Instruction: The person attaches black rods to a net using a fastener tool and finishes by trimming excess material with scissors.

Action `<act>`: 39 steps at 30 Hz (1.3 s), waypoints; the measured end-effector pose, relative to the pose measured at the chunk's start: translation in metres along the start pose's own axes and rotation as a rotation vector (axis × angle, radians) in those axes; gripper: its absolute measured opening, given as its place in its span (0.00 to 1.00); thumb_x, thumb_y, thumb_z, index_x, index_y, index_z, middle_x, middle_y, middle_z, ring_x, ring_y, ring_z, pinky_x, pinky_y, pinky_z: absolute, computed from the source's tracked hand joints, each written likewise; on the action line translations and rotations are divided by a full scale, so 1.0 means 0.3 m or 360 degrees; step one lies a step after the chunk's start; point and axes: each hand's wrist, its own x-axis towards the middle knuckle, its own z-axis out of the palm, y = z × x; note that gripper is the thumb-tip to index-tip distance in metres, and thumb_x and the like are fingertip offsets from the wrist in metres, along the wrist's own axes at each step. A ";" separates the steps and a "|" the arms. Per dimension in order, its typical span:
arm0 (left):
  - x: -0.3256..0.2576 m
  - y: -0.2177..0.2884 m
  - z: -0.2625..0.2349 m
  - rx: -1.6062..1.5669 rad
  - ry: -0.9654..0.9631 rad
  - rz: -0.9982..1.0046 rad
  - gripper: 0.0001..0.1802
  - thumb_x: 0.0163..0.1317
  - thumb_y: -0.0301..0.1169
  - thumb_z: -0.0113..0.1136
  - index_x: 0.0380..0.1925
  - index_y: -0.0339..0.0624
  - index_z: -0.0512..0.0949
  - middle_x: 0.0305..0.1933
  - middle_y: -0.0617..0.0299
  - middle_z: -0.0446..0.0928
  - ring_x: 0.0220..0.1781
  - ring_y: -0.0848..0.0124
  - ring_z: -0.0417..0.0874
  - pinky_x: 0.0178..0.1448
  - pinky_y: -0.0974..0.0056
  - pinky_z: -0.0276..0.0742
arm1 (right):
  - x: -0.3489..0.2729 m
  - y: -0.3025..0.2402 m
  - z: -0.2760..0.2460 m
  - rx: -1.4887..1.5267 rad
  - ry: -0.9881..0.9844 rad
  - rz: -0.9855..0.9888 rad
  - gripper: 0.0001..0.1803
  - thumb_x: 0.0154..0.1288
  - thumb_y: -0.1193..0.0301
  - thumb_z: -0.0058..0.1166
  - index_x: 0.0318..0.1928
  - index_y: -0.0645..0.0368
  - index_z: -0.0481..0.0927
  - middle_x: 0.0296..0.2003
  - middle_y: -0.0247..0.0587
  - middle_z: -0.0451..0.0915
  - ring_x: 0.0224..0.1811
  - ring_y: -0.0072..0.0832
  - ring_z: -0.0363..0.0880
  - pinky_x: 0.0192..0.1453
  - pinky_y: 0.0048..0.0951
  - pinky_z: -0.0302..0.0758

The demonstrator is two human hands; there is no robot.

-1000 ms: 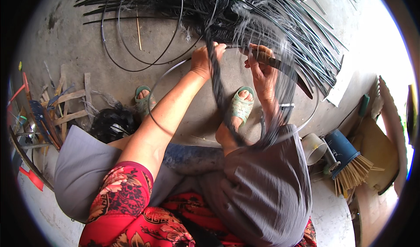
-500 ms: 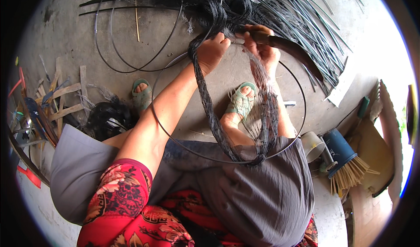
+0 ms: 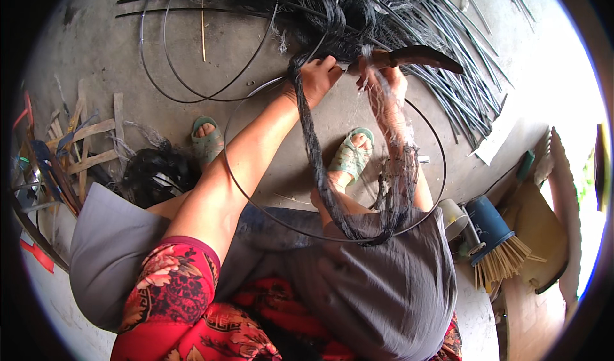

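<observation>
My left hand (image 3: 320, 80) is closed, fingers curled on black netting (image 3: 318, 162) whose twisted bundle passes over the wrist and hangs down in a long loop. My right hand (image 3: 389, 87) grips a sickle-like tool (image 3: 425, 57), dark and curved, pointing right; its grip is partly hidden. Pale, thin mesh trails over that hand and forearm into the netting. Between the two hands is a small gap with a pale bit near the fingertips. A thin black hoop (image 3: 443, 162) rings the netting, its lower edge over my lap.
Long black rods (image 3: 441, 82) and dark netting pile up ahead. More thin hoops (image 3: 144, 60) lie on the floor at left. A blue bucket (image 3: 491, 223) with wooden sticks lies at right beside a white cup (image 3: 453, 220). Wooden strips (image 3: 96, 130) and a black bundle (image 3: 157, 172) sit at left.
The curved tool has swung up, from slanting down to the right to nearly level. My left hand has shifted slightly right. The netting by my right forearm has bunched closer to it.
</observation>
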 end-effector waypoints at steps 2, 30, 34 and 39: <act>-0.047 -0.047 -0.010 0.0117 -0.0095 -0.0006 0.08 0.64 0.28 0.66 0.43 0.51 0.81 0.40 0.65 0.79 0.37 0.62 0.89 0.36 0.55 0.85 | 0.018 -0.093 0.080 0.0141 -0.0110 -0.0035 0.20 0.79 0.72 0.70 0.65 0.62 0.82 0.44 0.40 0.90 0.36 0.19 0.83 0.41 0.25 0.81; -0.093 0.047 0.018 -0.0518 -0.0310 -0.0596 0.10 0.82 0.40 0.64 0.48 0.46 0.80 0.40 0.43 0.86 0.40 0.36 0.88 0.44 0.40 0.83 | -0.074 -0.001 -0.009 -0.0061 -0.0019 -0.0154 0.11 0.81 0.70 0.62 0.55 0.64 0.83 0.39 0.44 0.89 0.38 0.29 0.86 0.44 0.33 0.83; -0.093 0.050 0.033 -0.0223 -0.0213 -0.0294 0.13 0.73 0.23 0.65 0.55 0.44 0.83 0.41 0.50 0.81 0.42 0.47 0.88 0.42 0.47 0.83 | -0.077 -0.127 -0.001 -0.0035 0.0002 -0.0270 0.12 0.80 0.68 0.63 0.54 0.63 0.83 0.38 0.45 0.89 0.37 0.29 0.87 0.43 0.35 0.83; -0.031 0.069 0.043 -0.0230 0.0039 -0.0261 0.18 0.70 0.17 0.62 0.57 0.43 0.86 0.44 0.50 0.82 0.42 0.47 0.87 0.44 0.48 0.84 | -0.172 -0.087 -0.055 -0.0236 0.0056 -0.0230 0.14 0.79 0.64 0.64 0.52 0.62 0.84 0.36 0.47 0.89 0.35 0.29 0.88 0.41 0.37 0.84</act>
